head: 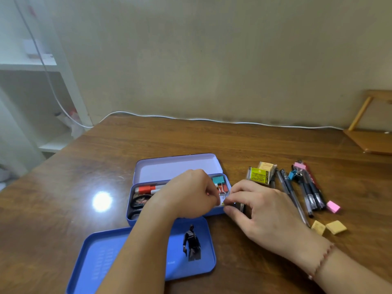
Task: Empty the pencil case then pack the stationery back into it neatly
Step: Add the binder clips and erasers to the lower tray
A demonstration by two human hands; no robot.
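Blue tin case [135, 211] lies open on the worktop [63, 187], long axis left to right, and our left hand [191, 194] and right hand [261, 206] meet at its right end, both pinching something too small to name.

Single head-worn view, angled forward and down, close above the open pencil case [180, 172]; wall beyond.

An open pencil case [135, 211] sits mid-counter [63, 177], a loose tray [95, 251] before it; pens [307, 187] and erasers [336, 227] lie to its right.
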